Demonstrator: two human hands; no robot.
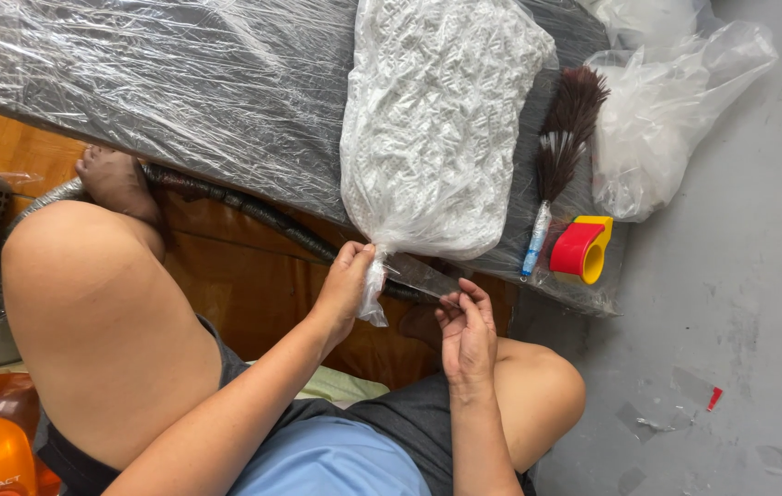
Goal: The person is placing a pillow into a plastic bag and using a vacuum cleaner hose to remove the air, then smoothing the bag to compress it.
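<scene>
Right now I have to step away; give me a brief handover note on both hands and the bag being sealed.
Left hand: pinching the gathered neck of the clear plastic bag of white padding.
Right hand: holding one end of a strip of clear tape that reaches to the neck.
Bag lies on the film-wrapped dark board; feather duster and red-and-yellow tape dispenser beside it.
Done: neck gathered.
Left: tape not yet wound round.

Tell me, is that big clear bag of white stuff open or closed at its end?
Closed: the clear bag has its neck gathered tight and pinched in the left hand; the right hand stretches clear tape toward it.
</scene>
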